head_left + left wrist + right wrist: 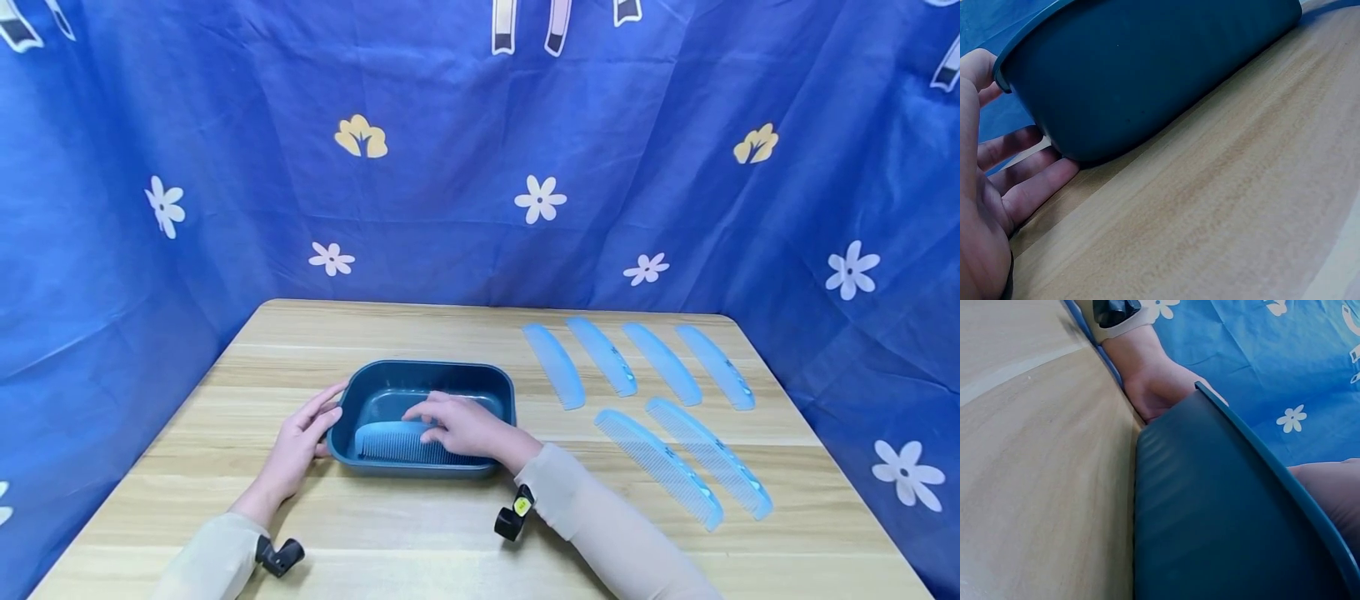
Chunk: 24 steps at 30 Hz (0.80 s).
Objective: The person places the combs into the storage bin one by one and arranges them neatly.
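A dark teal tub (420, 471) stands on the table, holding a blue translucent comb (382, 440) along its near wall. My left hand (296, 442) is at the tub's left end. In the left wrist view its lower fingers (1044, 184) lie fairly straight against the outer side, and the uppermost part reaches the rim. My right hand (465, 425) reaches inside over the comb, fingers loosely bent and apart, index fingertip near the comb's back and thumb over its front. The right wrist view shows mostly the tub's outer wall (1210, 506), which hides the right fingertips.
To the right lie several more blue combs, four in a back row, such as this comb (553, 365), and two nearer ones (660, 468) (708, 454). Blue patterned cloth (450, 208) hangs behind and along both sides of the wooden table (420, 533).
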Motion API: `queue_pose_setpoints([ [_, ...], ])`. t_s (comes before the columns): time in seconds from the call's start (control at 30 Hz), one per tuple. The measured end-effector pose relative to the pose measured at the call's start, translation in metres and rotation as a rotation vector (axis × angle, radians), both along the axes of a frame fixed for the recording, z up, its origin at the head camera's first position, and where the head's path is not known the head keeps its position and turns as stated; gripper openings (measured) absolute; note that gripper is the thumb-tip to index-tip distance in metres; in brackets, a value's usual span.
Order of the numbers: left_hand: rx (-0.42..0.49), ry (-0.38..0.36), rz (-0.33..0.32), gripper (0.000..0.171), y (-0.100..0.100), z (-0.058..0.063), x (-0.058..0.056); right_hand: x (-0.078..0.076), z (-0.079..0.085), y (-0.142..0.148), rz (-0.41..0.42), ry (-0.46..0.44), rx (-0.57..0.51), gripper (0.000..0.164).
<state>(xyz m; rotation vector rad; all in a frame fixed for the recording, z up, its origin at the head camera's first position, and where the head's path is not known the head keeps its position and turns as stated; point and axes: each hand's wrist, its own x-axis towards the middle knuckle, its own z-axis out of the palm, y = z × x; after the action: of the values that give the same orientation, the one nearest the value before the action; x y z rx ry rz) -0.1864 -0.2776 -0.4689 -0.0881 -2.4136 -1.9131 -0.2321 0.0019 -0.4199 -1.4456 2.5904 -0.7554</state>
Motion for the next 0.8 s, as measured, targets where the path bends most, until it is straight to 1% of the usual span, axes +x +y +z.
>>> queue_pose_setpoints([
  [0.17,-0.016,-0.006,0.003,0.049,0.0000,0.0000,-0.0001,-0.0004,-0.0007,-0.0022,0.001,0.003,0.042,0.032],
  [0.33,-0.007,-0.004,0.002,0.049,-0.0001,-0.0008,-0.0002,-0.0026,-0.0009,-0.0007,-0.011,-0.018,0.041,0.033],
  [0.57,0.000,-0.004,0.000,0.049,-0.0005,-0.0007,-0.0005,-0.0023,0.0036,0.0037,-0.062,-0.001,0.056,0.036],
  [0.8,0.005,-0.005,0.002,0.049,0.0006,-0.0007,-0.0006,-0.0037,0.0054,0.0071,-0.072,-0.026,0.045,0.036],
])
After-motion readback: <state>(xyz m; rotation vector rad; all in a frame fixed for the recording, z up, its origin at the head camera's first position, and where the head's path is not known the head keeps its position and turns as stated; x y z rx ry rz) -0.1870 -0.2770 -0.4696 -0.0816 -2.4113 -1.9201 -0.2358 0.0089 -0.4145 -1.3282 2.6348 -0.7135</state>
